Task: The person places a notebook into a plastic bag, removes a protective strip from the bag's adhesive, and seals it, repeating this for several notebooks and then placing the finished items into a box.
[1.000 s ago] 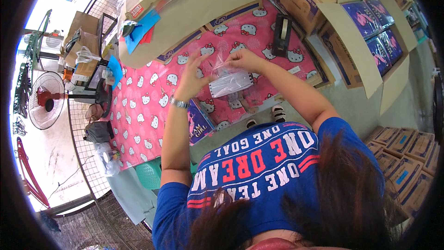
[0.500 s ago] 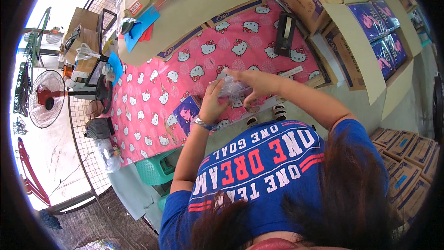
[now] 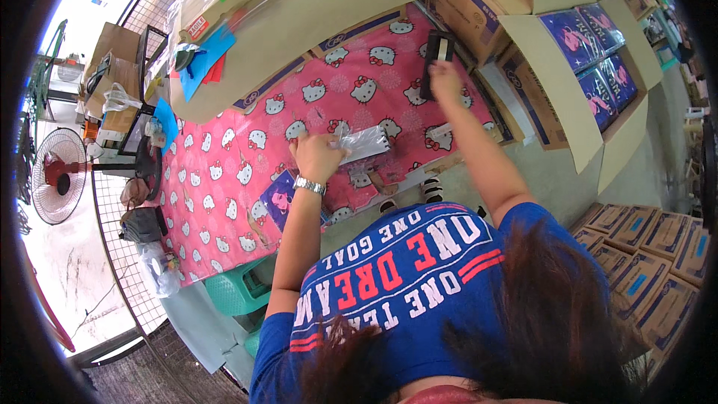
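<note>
On the pink cat-print table cover, my left hand is closed on the left end of a clear-wrapped notebook bundle. White page edges and a dark spiral end show through the plastic. Farther off to the right, my right hand reaches to a black tape dispenser, its fingers pinched at the front end of the pale tape. The fingertips are small and partly hidden there. Just left of my left wrist lies a notebook with a purple-haired figure on its cover.
Behind the pink table cover stand flattened cardboard and blue sheets. An open carton at the right holds wrapped notebooks. Stacked brown boxes fill the lower right. A green stool and a fan are at the left.
My right hand has left the clear plastic and moved right and away to the tape dispenser. My left hand stays at the bundle, which now lies in plain sight. The whole view has shifted slightly.
</note>
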